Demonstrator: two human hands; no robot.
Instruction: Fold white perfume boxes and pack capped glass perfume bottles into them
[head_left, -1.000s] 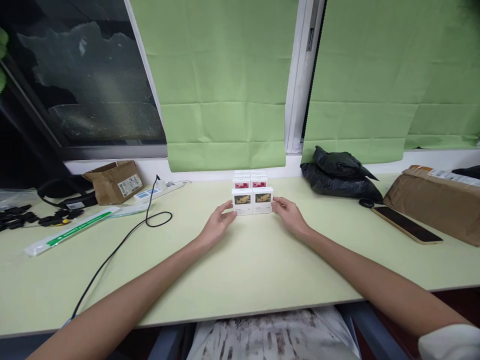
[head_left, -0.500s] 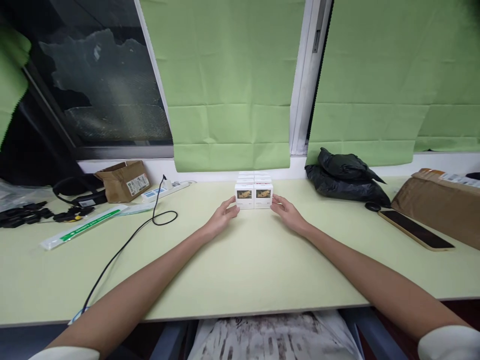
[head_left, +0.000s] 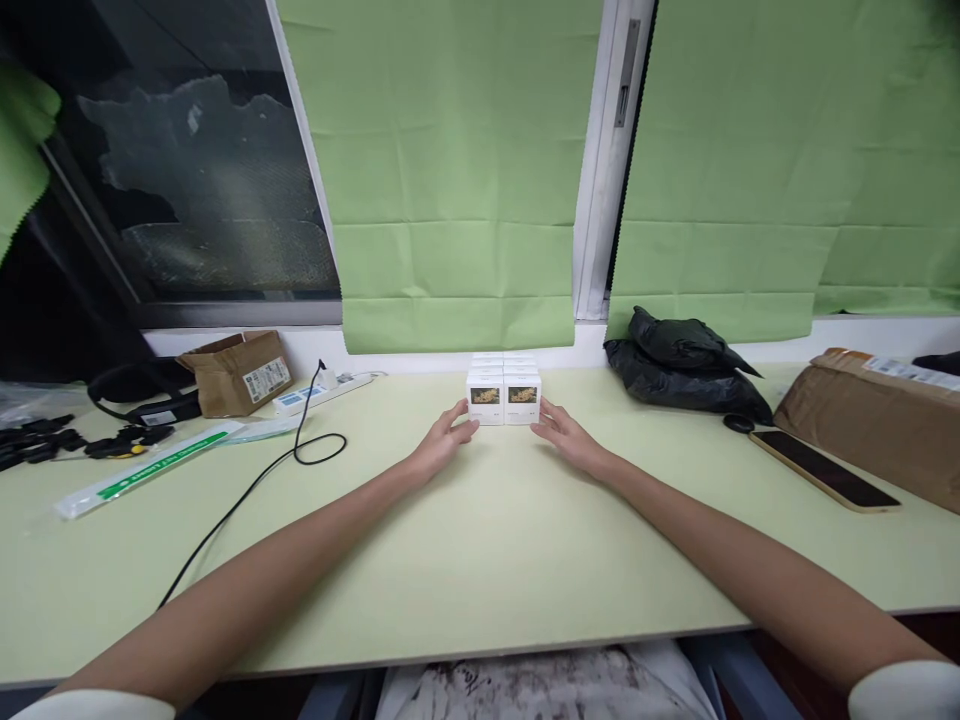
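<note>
Two rows of small white boxes, each front one bearing a dark picture with a yellowish pattern, stand side by side on the table against the wall below the window. My left hand (head_left: 444, 437) rests at the left side of the front left box (head_left: 485, 400), fingers stretched along it and thumb near its lower front corner. On the other side, my right hand (head_left: 567, 436) lies against the front right box (head_left: 523, 400), with fingers extended and thumb at its lower front edge. Neither hand wraps round a box. More boxes (head_left: 502, 368) behind are partly hidden.
A black cable (head_left: 247, 500) runs from a power strip (head_left: 326, 392) across the table's left. Near it are an open cardboard box (head_left: 238, 375) and a green-and-white plastic packet (head_left: 146, 472). Rightward lie black plastic bags (head_left: 682, 365), a phone (head_left: 821, 472) and a brown parcel (head_left: 874, 425).
The view has tilted slightly, so the scene sits a little lower. Both hands stay beside the boxes; the right thumb has shifted slightly inward across the front right box's lower edge.
</note>
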